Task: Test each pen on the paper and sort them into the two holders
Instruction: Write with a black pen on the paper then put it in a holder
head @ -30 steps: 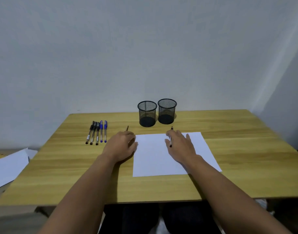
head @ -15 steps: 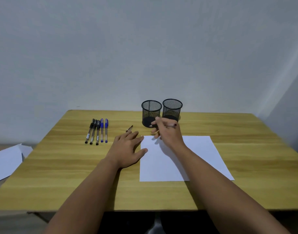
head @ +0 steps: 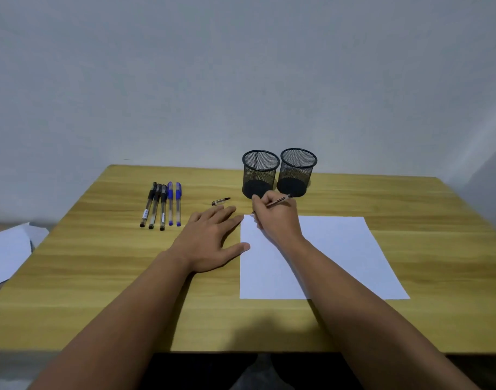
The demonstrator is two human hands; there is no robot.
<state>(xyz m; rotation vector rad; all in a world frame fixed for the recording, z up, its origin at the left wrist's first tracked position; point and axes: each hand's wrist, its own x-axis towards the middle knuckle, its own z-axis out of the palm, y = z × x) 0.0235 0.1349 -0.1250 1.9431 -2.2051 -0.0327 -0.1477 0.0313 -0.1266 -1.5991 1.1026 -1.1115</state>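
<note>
Testing first pen: right hand [head: 277,218] grips pen [head: 280,203], tip at paper [head: 325,257] top-left corner. Left hand [head: 210,237] flat, released, steadying edge. Next: scribble, pick holder [head: 260,173].

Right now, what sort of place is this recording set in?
Probably a plain room set up as a desk workspace, home or office I cannot tell. A wooden table stands against a bare wall, with two mesh pen holders, a white sheet of paper and a row of pens.
</note>
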